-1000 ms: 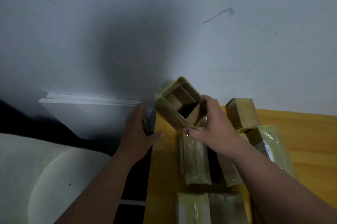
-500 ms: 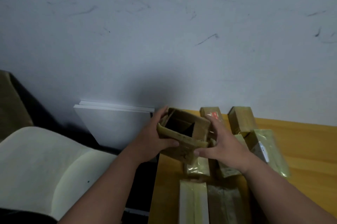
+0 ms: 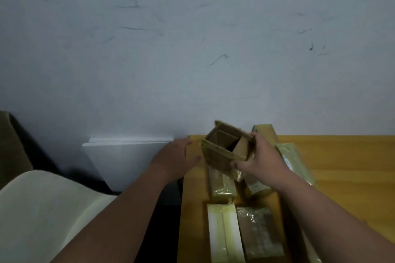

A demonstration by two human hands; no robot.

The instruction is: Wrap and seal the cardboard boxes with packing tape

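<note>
Several taped boxes (image 3: 222,185) already lie on the tabletop (image 3: 342,166) — done, it seems. The right hand (image 3: 259,159) grips an open-ended cardboard box (image 3: 224,151) held above them; the left hand (image 3: 174,157) hovers at its 9 o'clock, fingers relaxed, apart — its end still needs sealing.

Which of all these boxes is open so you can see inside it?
The open box, held up by the right hand. Its top shows a dark hollow inside. The wrapped boxes lying flat on the table are closed and covered in shiny tape.
</note>
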